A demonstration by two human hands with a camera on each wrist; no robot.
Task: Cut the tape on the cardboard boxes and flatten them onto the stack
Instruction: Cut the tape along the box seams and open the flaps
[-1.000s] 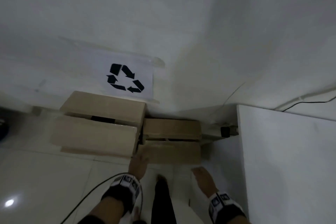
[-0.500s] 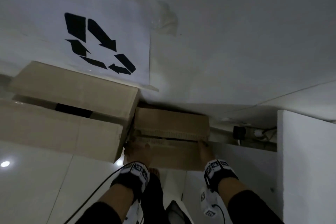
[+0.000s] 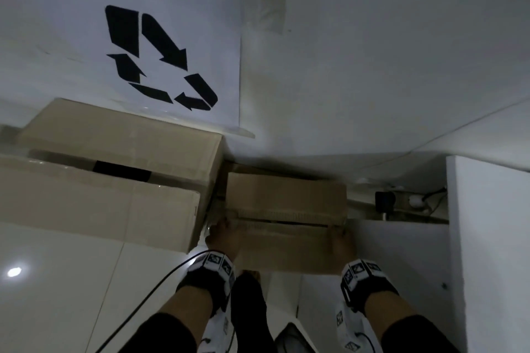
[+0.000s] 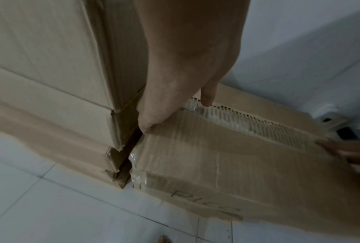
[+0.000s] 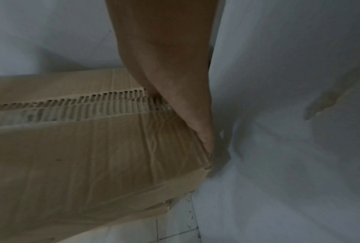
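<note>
Where the tiled floor (image 3: pixel 71 281) meets the wall: large cardboard box (image 3: pixel 109 203), just left of the left hand (image 3: pixel 222 238). Left hand grips the small cardboard box (image 3: pixel 286 249) at its left end; right hand (image 3: pixel 339 245) grips its right end. White cabinet (image 3: pixel 493 252), right of right hand.

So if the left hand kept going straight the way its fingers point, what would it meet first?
Probably the floor: the left hand points down into the narrow gap between the small box and the big box; depth there is unclear.

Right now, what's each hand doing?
Left hand: grips the small box at its left end.
Right hand: grips its right end.
</note>
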